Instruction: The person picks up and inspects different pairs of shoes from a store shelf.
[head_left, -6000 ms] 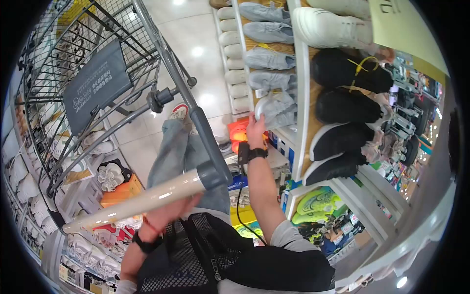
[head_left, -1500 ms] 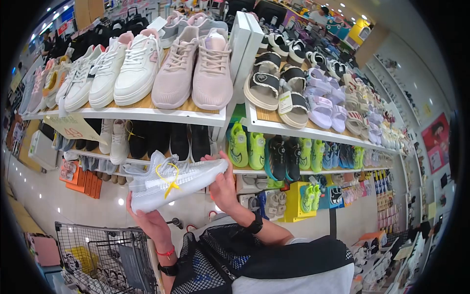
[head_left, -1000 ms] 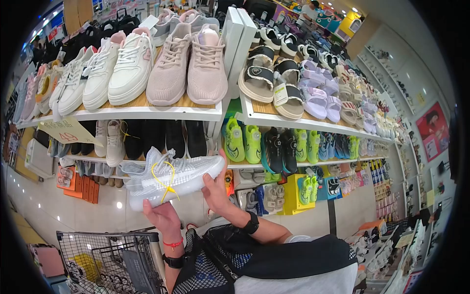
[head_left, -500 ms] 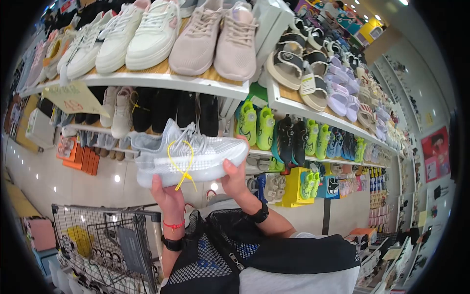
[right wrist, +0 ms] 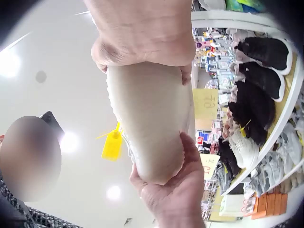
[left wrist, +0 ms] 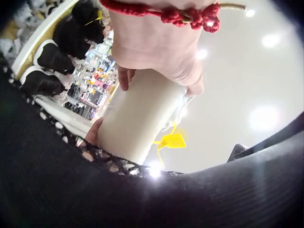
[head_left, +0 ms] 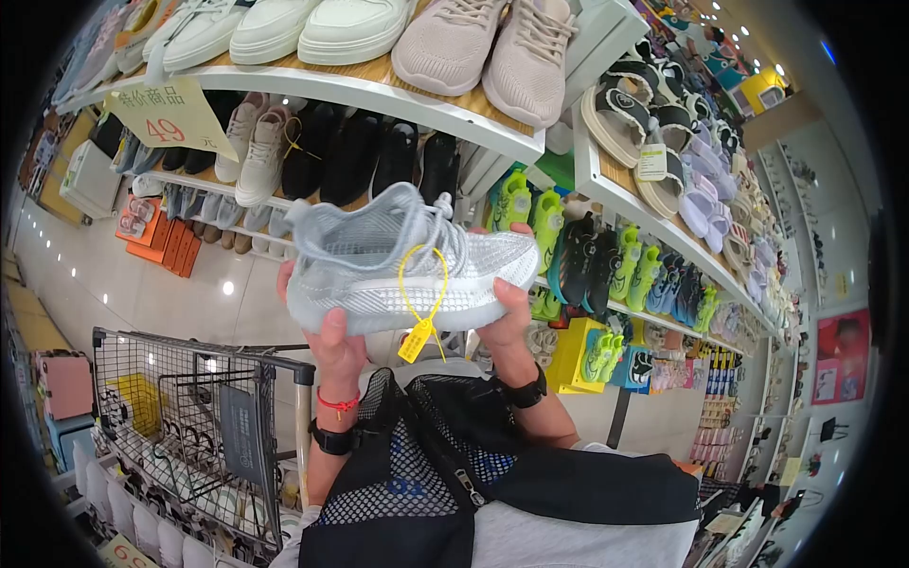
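Observation:
A pale grey and white knit sneaker (head_left: 379, 284) is held up in both hands in front of the shelves. Its toe points right, and its laced opening faces the head camera. My left hand (head_left: 336, 355) grips the heel end, thumb on the near side of the sole. Around the toe end curls my right hand (head_left: 507, 317), its thumb on the near edge and fingers behind. A yellow tag (head_left: 418, 339) hangs from a loop on the sneaker's side. The smooth off-white outsole (right wrist: 147, 114) shows between the two hands in the right wrist view.
White shelves (head_left: 417, 118) with rows of shoes stand close ahead, pink sneakers (head_left: 450, 43) on top and black shoes (head_left: 352, 156) below. A price card (head_left: 170, 115) hangs from the edge. A wire shopping cart (head_left: 189, 417) stands at lower left.
Six seconds ago my right hand was at a grey shoe on the shelf. Over the last second and a half, both hands have raised the sneaker and tilted its opening toward the head camera.

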`<state>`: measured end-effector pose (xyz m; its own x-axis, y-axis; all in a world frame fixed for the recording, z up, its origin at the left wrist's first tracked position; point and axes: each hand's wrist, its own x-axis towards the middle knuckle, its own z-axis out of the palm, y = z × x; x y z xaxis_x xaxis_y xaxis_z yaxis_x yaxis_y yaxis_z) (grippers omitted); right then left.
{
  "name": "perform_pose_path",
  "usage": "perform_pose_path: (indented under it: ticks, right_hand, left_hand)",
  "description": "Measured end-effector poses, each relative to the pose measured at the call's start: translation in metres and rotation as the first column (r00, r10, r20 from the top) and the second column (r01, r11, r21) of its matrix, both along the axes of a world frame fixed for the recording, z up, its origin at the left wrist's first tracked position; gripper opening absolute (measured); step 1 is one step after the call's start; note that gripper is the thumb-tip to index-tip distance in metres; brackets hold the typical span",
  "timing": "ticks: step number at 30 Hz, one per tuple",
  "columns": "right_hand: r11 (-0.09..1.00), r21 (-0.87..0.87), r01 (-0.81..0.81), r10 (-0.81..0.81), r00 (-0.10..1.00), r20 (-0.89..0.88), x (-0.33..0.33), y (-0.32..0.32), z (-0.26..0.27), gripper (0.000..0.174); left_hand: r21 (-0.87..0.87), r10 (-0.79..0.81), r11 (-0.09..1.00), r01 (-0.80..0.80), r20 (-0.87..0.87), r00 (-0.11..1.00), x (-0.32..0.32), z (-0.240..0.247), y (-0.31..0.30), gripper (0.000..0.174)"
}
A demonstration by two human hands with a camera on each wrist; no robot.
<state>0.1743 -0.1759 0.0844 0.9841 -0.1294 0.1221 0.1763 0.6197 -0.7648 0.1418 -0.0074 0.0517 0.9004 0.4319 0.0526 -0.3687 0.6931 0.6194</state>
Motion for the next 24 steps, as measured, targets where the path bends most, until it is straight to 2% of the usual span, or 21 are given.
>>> perform_pose_path:
  ticks: [1, 3, 4, 6, 9, 10, 11, 12, 13, 15, 16, 18, 19, 21, 24]
  right_hand:
    - [0.997, -0.038, -0.063, 0.064, 0.998, 0.025, 0.000, -0.003, 0.000, 0.077]
    - [0.988, -0.078, -0.131, 0.134, 0.990, 0.040, 0.000, -0.012, -0.002, 0.077]
    - [0.970, -0.139, -0.199, 0.206, 0.978, 0.035, 0.002, -0.018, -0.008, 0.078]
    - [0.941, -0.198, -0.273, 0.283, 0.959, 0.019, 0.003, -0.027, -0.012, 0.079]
    - [0.935, -0.230, -0.270, 0.281, 0.960, 0.016, 0.004, -0.029, -0.016, 0.080]
    - [0.953, -0.244, -0.181, 0.202, 0.978, 0.062, 0.004, -0.029, -0.020, 0.082]
    - [0.963, -0.254, -0.089, 0.120, 0.987, 0.108, 0.002, -0.029, -0.022, 0.084]
    - [0.947, -0.317, -0.042, 0.089, 0.987, 0.136, 0.002, -0.024, -0.017, 0.090]
    - [0.947, -0.317, -0.044, 0.091, 0.987, 0.135, 0.002, -0.022, -0.012, 0.090]
    - [0.941, -0.334, 0.058, 0.005, 0.983, 0.186, 0.002, -0.018, -0.005, 0.091]
    - [0.942, -0.332, 0.056, 0.007, 0.983, 0.183, 0.003, -0.020, -0.005, 0.091]
    - [0.861, -0.468, 0.197, -0.080, 0.963, 0.259, 0.004, -0.033, -0.002, 0.087]
    - [0.861, -0.470, 0.197, -0.080, 0.963, 0.257, 0.007, -0.041, -0.005, 0.087]
    - [0.796, -0.546, 0.261, -0.095, 0.945, 0.313, 0.013, -0.052, -0.009, 0.079]
    - [0.819, -0.506, 0.273, -0.190, 0.959, 0.209, 0.013, -0.052, 0.002, 0.069]
  left_hand:
    - [0.001, 0.004, 1.000, -0.004, -0.003, 1.000, 0.001, 0.007, 0.004, 0.089]
    - [0.263, -0.061, 0.963, 0.064, -0.020, 0.998, 0.001, 0.017, 0.013, 0.085]
    - [0.262, -0.055, 0.963, 0.060, -0.025, 0.998, 0.002, 0.021, 0.017, 0.085]
    - [0.435, -0.115, 0.892, 0.120, -0.037, 0.993, 0.004, 0.026, 0.022, 0.085]
    - [0.339, -0.020, 0.940, 0.044, -0.073, 0.997, 0.005, 0.022, 0.016, 0.083]
    - [0.340, -0.016, 0.940, 0.041, -0.076, 0.997, 0.006, 0.023, 0.014, 0.083]
    - [0.263, 0.004, 0.965, 0.022, -0.096, 0.995, 0.007, 0.024, 0.011, 0.081]
    - [0.184, 0.021, 0.983, 0.000, -0.116, 0.993, 0.007, 0.024, 0.011, 0.080]
    - [0.184, 0.023, 0.983, -0.001, -0.117, 0.993, 0.007, 0.021, 0.012, 0.080]
    - [0.302, 0.031, 0.953, -0.005, -0.079, 0.996, 0.005, 0.008, 0.019, 0.076]
    - [0.303, 0.033, 0.953, -0.006, -0.082, 0.996, 0.005, 0.003, 0.025, 0.076]
    - [0.654, 0.068, 0.756, -0.014, -0.058, 0.996, 0.006, -0.005, 0.036, 0.073]
    - [0.654, 0.068, 0.757, -0.012, -0.060, 0.996, 0.006, 0.001, 0.036, 0.073]
    - [0.570, -0.144, 0.792, 0.218, -0.173, 0.974, 0.005, 0.018, 0.037, 0.071]
    - [0.567, -0.117, 0.796, 0.211, -0.198, 0.973, 0.006, 0.018, 0.031, 0.068]
